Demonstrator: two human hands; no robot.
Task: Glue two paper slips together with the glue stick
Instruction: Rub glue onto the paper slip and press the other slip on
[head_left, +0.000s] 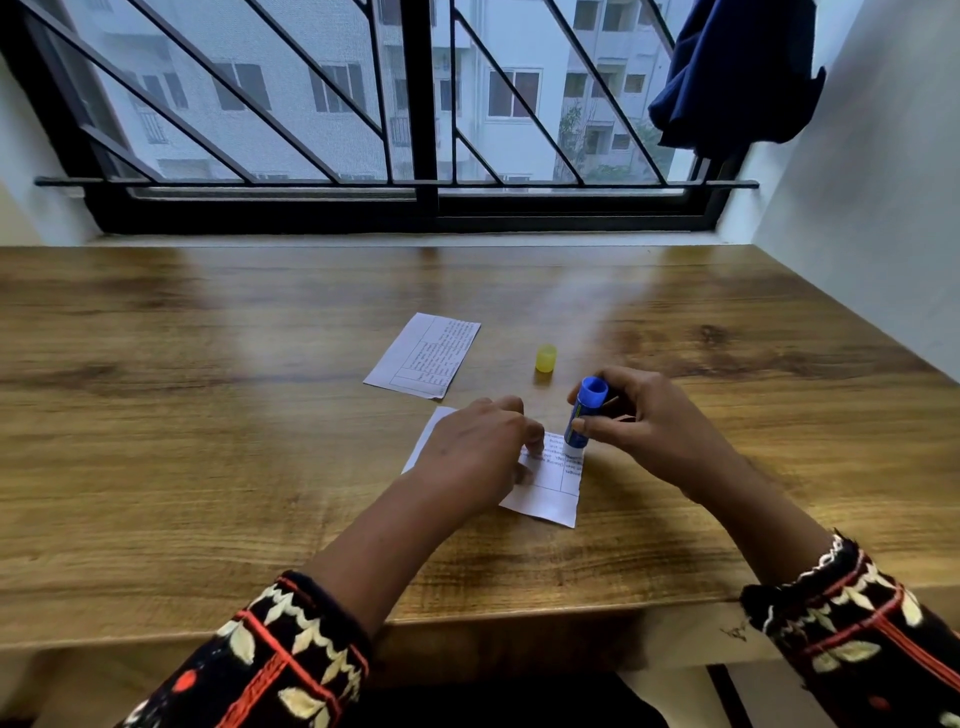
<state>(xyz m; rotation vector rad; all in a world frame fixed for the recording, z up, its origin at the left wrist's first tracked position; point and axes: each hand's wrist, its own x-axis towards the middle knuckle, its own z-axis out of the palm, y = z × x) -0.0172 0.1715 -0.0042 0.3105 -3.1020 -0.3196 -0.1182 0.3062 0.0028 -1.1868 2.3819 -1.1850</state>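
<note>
I am holding the glue stick (586, 410) in my right grip (644, 421), which is clamped on its blue barrel, thumb on the side nearer me and fingers wrapping the far side. The stick is standing almost upright, leaning a little, with its blue twist end pointing up and its lower end touching down on the near paper slip (550, 493), close to that slip's right edge. Whether any glue is showing at the tip I cannot tell, since the tip is pressing against the paper.

My left grip (475, 447) is lying over the left and middle part of the same slip. Its fingers are bending down and their tips are pressing on the printed face, closing round nothing. The slip is lying flat on the wooden counter (208, 415), and one white corner is peeking out behind my knuckles.

The second paper slip (423, 356) is lying flat farther out on the counter, well apart from my hands, printed side up and turned at an angle. The yellow cap (546, 358) is standing on the counter just to its right, beyond the glue stick and touching neither slip.

My patterned sleeves (280, 660) are showing at both forearms. A barred window (363, 104) is running along the far side, and a dark blue cloth (737, 78) is hanging at its right end.
</note>
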